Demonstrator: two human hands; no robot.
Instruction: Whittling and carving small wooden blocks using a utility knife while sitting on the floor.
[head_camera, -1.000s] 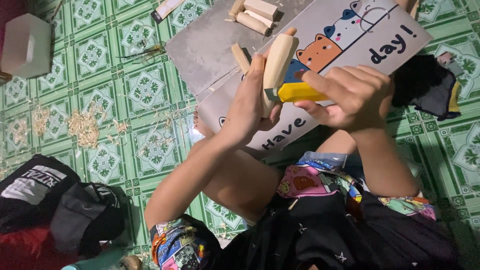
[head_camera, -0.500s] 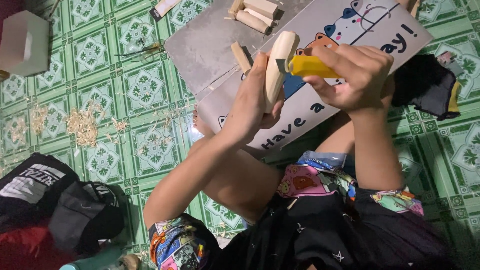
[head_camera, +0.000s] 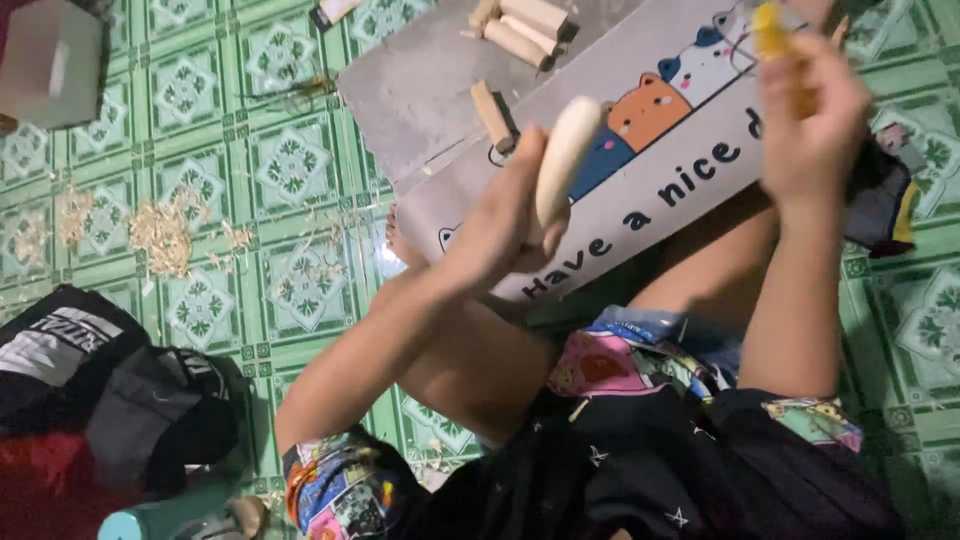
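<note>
A green patterned floor (head_camera: 300, 160) is spreading under everything; a grey mat (head_camera: 650, 190) with cartoon animals is lying across it beneath the arms, beside a grey board (head_camera: 420, 90); dark bags (head_camera: 110, 390) are sitting at the lower left; wood shavings (head_camera: 160, 235) are lying scattered on the tiles, well apart from the mat; short wood blocks (head_camera: 520, 25) are resting on the board; the left hand (head_camera: 500, 225) is closing around a pale rounded wood piece (head_camera: 565, 155), holding it tilted above the mat; the right hand (head_camera: 810, 130) is gripping a yellow tool (head_camera: 770, 30), raised apart from the wood piece.
</note>
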